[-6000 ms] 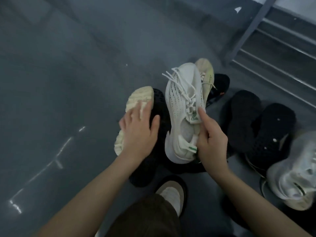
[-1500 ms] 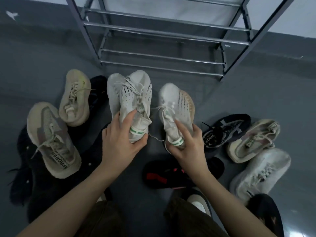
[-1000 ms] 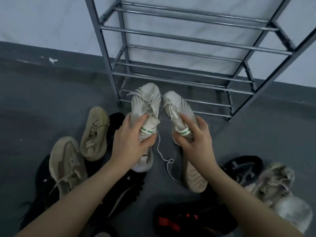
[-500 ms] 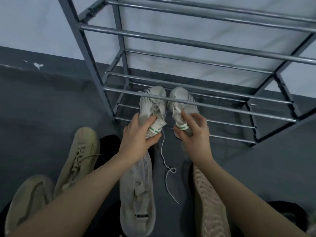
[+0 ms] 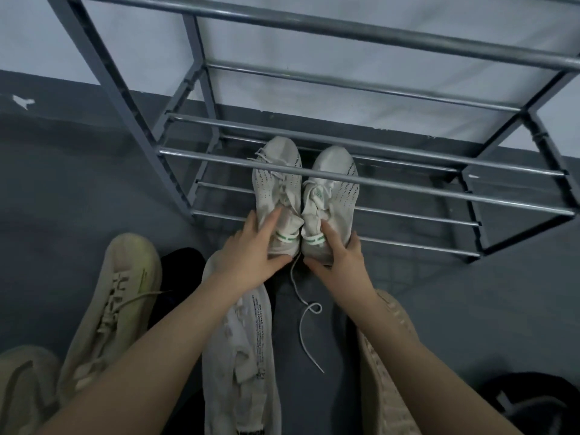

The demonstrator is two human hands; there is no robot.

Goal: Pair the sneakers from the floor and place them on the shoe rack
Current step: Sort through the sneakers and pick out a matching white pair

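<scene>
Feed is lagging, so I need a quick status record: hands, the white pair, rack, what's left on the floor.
left hand: grips heel of left white sneaker
right hand: grips heel of right white sneaker
pair: side by side, toes pointing into the shoe rack, lowest tier
loose lace: trails on the floor
left on floor: beige sneaker, white sneaker, others partly hidden

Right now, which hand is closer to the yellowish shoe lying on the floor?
Left. The left hand grips a white sneaker just right of the yellowish shoe; the right hand is farther right, holding the other one.
</scene>
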